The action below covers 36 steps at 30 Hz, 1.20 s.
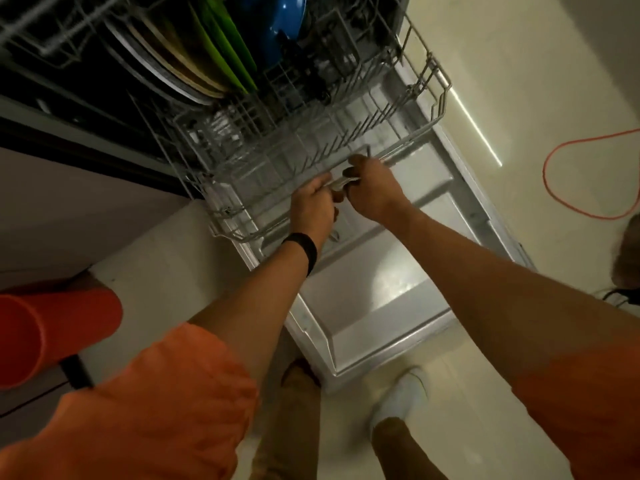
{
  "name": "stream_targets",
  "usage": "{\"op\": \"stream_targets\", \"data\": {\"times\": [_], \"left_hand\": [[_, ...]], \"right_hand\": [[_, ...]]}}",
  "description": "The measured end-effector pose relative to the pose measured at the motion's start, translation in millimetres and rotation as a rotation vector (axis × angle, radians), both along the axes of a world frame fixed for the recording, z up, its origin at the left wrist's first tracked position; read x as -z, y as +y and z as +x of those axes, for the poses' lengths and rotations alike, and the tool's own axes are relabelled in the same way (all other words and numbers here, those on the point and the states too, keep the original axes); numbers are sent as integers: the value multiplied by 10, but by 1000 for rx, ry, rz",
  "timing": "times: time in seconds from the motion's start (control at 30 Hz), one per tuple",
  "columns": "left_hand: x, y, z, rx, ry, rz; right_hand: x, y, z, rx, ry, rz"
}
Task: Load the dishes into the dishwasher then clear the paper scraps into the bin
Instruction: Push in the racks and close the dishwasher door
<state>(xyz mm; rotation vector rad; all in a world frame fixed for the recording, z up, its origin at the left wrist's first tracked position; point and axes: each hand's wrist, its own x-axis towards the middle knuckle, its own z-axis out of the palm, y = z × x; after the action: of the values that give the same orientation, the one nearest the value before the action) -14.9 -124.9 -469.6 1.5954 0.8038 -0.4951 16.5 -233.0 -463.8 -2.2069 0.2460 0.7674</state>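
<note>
Blurred silvery metal cutlery (341, 182) shows only between the 2 grips. Left hand (313, 202) and right hand (372, 192) both hold it, fingers curled

1. A grey wire dishwasher rack (304, 140) lies pulled out, its front rim just under the left hand (311, 206) and right hand (372, 192).
2. Beyond the hands, pale plates (162, 74), green plates (225, 53) and a blue dish (277, 26) stand on edge in it.
3. Below the hands lies the open dishwasher door (398, 296).
4. Right of the right hand, an orange cable (550, 188) loops on the pale floor (519, 81).
</note>
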Motion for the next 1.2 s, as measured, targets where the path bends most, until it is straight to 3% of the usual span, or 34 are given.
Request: {"op": "stream_targets", "data": {"times": [0.7, 0.9, 1.2], "left_hand": [[77, 1087, 1989, 75, -92, 105], [85, 1117, 1913, 134, -78, 79], [-190, 601, 1247, 9, -90, -47]], "right_hand": [[-90, 1066, 1935, -136, -187, -150], [-54, 992, 1870, -197, -135, -165], [-334, 388, 1232, -216, -95, -67]]}}
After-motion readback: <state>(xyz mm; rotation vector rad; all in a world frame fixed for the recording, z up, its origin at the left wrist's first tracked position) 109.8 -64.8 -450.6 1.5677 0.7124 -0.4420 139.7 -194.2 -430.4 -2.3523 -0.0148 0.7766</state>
